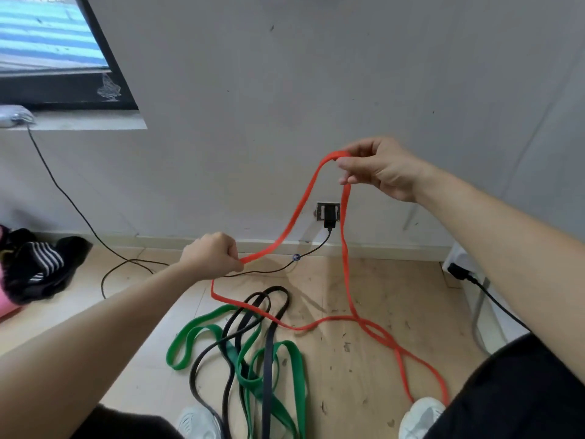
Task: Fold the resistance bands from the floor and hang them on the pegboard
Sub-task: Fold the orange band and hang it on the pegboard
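Here the red band [297,213] stretches from left hand [212,258] up to right hand [380,167].

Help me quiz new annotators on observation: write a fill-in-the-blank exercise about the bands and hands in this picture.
1. The right hand pinches the red resistance band ____ than the left hand grips it.
2. The black resistance band lies tangled with the ____ one on the wooden floor.
3. Of the three bands, only ____ is in hand.

Missing words: higher; green; one.
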### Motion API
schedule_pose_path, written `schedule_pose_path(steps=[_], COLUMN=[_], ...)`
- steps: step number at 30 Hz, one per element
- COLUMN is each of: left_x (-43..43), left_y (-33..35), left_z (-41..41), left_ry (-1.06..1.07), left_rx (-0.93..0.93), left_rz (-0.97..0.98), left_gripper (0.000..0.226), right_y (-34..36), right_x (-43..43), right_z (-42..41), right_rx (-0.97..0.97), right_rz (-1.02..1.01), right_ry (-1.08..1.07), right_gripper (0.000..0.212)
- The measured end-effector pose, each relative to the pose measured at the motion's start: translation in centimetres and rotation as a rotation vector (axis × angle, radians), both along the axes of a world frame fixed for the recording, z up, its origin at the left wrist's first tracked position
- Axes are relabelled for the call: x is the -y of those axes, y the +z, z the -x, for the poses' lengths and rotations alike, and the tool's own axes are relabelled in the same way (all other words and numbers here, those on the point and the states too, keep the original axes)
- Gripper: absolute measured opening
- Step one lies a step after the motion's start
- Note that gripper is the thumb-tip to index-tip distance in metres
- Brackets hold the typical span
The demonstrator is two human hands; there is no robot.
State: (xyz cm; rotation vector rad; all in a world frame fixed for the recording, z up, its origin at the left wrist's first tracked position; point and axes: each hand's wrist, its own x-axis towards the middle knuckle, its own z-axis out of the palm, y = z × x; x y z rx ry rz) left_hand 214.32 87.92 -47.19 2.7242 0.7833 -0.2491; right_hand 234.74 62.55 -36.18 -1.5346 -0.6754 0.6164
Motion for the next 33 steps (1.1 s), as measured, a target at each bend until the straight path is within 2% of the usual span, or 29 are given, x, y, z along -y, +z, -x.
schedule_pose_path(steps=[4, 7, 9, 12, 15, 19, 23, 26, 33], left_x=[0.8, 0.9, 1.2, 2.8, 4.8, 6.6, 7.7, 7.5, 6.0], left_y=[-0.9, -0.6, 0.5, 3.0, 5.6, 7.2, 7.8, 7.9, 8.7], left_z=[0.4, 0.2, -0.1, -0.9, -1.5, -2.3, -2.9, -2.8, -1.5], left_ry=[-0.053, -0.073, -0.068, -0.025, -0.056, -0.193, -0.183, -0.147, -0.153], left_rx=[-0.085, -0.05, 0.109, 0.48, 0.661, 0.649, 0.697, 0.729, 0.691], left_rz=[-0.1, 0.011, 0.14, 0.427, 0.65, 0.774, 0.919, 0.951, 0.979], left_gripper=[0.03, 0.041, 0.041, 0.036, 0.049, 0.059, 0.031, 0.013, 0.02], right_y=[0.6, 1.5, 2.0, 2.2, 2.4, 2.9, 3.0, 3.1, 2.9], right_x=[-0.7, -0.8, -1.0, -1.5, -2.2, -3.1, -3.8, -3.8, -2.5], right_z=[0.7, 1.1, 1.5, 2.4, 3.6, 4.7, 5.0, 4.7, 2.8], right_rx=[0.296, 0.55, 0.631, 0.665, 0.622, 0.481, 0.307, 0.165, 0.035], right_rz=[0.036, 0.113, 0.143, 0.162, 0.111, -0.051, -0.209, -0.275, -0.314], right_ry=[-0.057, -0.071, -0.024, 0.07, 0.149, 0.254, 0.313, 0.303, 0.194], right_gripper=[0.005, 0.01, 0.014, 0.015, 0.017, 0.015, 0.018, 0.02, 0.015])
